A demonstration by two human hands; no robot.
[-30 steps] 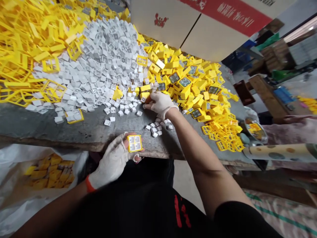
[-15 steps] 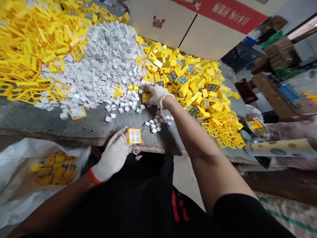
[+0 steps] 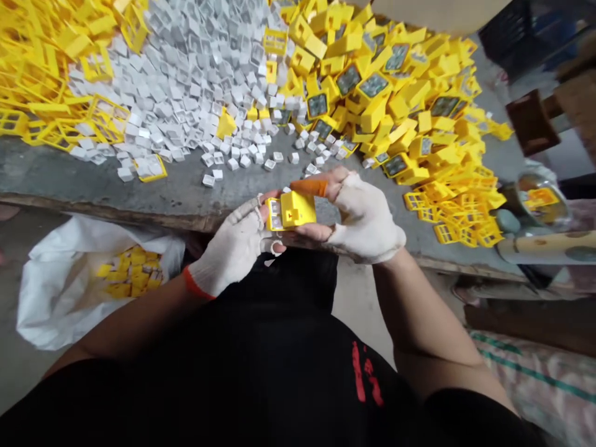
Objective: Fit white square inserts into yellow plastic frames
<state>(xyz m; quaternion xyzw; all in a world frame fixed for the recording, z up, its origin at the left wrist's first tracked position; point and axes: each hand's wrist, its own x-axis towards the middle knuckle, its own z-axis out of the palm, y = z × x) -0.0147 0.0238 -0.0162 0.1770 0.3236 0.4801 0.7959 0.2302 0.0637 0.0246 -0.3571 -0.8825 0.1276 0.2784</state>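
Observation:
My left hand (image 3: 237, 239), in a white fingerless glove with an orange cuff, holds a yellow square frame (image 3: 273, 215) filled with white caps. In my right hand (image 3: 361, 214), also gloved and with an orange cover on one finger, is a yellow plastic housing (image 3: 298, 208) with a small notch. The housing meets the frame and hides its right part; I cannot tell whether the two are joined. Both hands are over the table's front edge. Loose white caps (image 3: 233, 155) lie on the table just beyond them.
A heap of white caps (image 3: 186, 74) covers the table's middle, with yellow frames (image 3: 41, 68) to its left. Yellow housings (image 3: 372, 115) are piled at right, and more frames (image 3: 465, 211) lie before them. A white sack (image 3: 60, 267) with yellow pieces stands below left.
My right hand has come back from the pile of housings with a yellow housing and brought it to the frame in my left hand. The view has tilted lower and closer.

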